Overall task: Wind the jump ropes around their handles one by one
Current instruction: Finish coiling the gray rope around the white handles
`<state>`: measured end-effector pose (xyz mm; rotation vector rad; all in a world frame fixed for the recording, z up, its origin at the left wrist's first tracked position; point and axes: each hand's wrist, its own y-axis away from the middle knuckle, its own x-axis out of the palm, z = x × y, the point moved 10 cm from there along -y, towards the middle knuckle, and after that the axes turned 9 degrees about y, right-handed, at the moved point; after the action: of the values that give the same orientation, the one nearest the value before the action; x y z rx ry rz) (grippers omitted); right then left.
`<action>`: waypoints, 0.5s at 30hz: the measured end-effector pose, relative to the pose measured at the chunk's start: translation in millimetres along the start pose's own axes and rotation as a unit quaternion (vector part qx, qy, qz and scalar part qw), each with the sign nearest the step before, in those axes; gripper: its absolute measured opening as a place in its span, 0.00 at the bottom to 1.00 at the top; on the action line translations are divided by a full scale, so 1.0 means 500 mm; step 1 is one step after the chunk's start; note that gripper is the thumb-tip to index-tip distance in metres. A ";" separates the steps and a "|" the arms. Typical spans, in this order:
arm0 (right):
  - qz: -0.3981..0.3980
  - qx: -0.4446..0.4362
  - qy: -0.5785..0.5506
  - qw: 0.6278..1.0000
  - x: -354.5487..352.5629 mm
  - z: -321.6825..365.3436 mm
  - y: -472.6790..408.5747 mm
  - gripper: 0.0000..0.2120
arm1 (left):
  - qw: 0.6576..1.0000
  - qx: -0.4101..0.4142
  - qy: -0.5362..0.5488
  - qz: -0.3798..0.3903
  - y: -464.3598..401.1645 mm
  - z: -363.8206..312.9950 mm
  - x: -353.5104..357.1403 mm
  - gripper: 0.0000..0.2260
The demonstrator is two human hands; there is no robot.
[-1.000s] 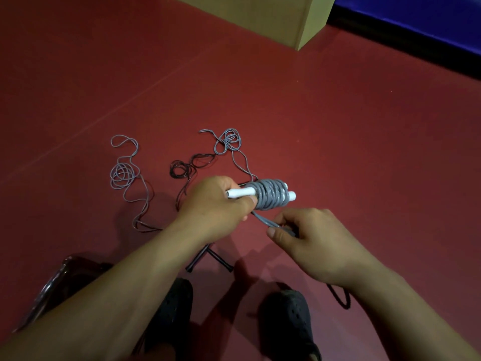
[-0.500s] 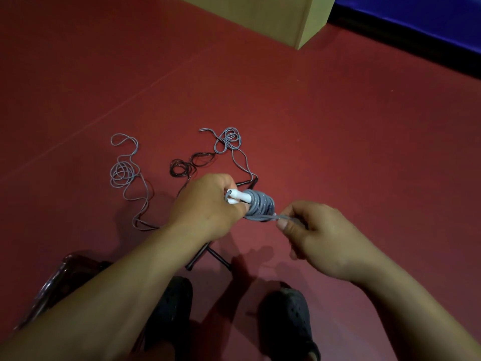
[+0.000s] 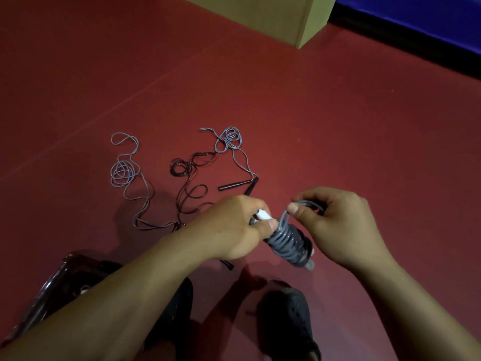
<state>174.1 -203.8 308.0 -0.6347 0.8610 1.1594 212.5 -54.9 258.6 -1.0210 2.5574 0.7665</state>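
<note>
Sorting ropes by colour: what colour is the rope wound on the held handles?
Grey rope, on white handles; head view.

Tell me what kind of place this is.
Probably a gym or sports hall. The red floor looks like smooth sports flooring, a blue padded mat lies along the far edge beside a tan block, and loose jump ropes are strewn on the floor.

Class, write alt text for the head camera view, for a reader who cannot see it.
Two hands wind a grey jump rope around its white handles: the left hand grips the handles while the right hand pinches a loop of cord above the coil. On the red floor beyond lie three loose ropes, two grey and one black.
</note>
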 end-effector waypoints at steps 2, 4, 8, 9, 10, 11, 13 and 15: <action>0.010 0.032 -0.046 0.998 -0.001 -0.019 -0.005 0.04 | 0.999 0.002 0.031 0.019 0.004 -0.011 0.002 0.09; 0.036 0.053 -0.100 0.993 0.002 -0.030 -0.008 0.05 | 0.997 -0.001 0.067 0.043 0.011 -0.021 0.002 0.09; 0.093 0.034 -0.205 0.974 0.005 -0.020 -0.010 0.04 | 0.979 -0.005 0.185 0.089 0.020 -0.039 0.002 0.10; 0.096 0.022 -0.217 0.971 0.001 -0.016 -0.009 0.05 | 0.970 -0.002 0.223 0.099 0.022 -0.046 0.002 0.10; 0.101 0.015 -0.230 0.968 -0.001 -0.012 -0.009 0.07 | 0.960 0.004 0.260 0.108 0.024 -0.052 0.002 0.09; 0.104 0.012 -0.246 0.964 -0.002 -0.009 -0.008 0.08 | 0.949 0.007 0.293 0.114 0.025 -0.057 0.002 0.08; 0.104 0.011 -0.274 0.956 -0.004 -0.009 -0.008 0.08 | 0.930 0.011 0.345 0.123 0.029 -0.063 0.003 0.05; 0.116 0.010 -0.313 0.943 -0.001 0.003 -0.008 0.10 | 0.908 0.013 0.397 0.134 0.031 -0.068 0.006 0.05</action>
<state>178.2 -204.3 309.3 -0.1179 0.4033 1.4521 197.5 -66.4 290.8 -1.1573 3.4450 0.4089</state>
